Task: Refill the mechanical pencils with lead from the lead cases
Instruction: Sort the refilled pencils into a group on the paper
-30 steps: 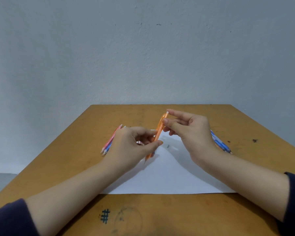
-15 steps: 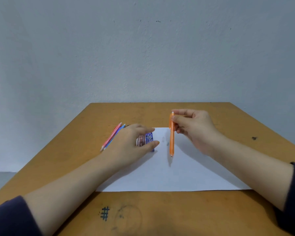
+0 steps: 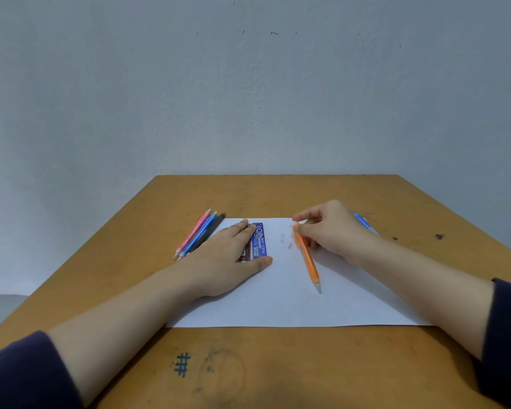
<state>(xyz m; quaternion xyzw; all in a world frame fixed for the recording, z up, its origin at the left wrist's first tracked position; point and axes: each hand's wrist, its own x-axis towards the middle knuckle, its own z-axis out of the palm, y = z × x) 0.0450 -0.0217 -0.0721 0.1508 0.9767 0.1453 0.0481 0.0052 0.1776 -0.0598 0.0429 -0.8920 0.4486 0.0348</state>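
The left hand (image 3: 227, 261) lies flat, fingers straight, on the lead cases (image 3: 260, 239) at eleven o'clock on the paper (image 3: 278, 305), while the right hand (image 3: 334, 228) pinches the cap end of the orange pencil (image 3: 307, 258), tip toward five o'clock; a case probably needs opening next.

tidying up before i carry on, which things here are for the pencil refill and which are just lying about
For the job: orange pencil in the right hand; lead cases under the left hand; pencil bundle; blue pencil.
Just there: white paper; table; hash mark.
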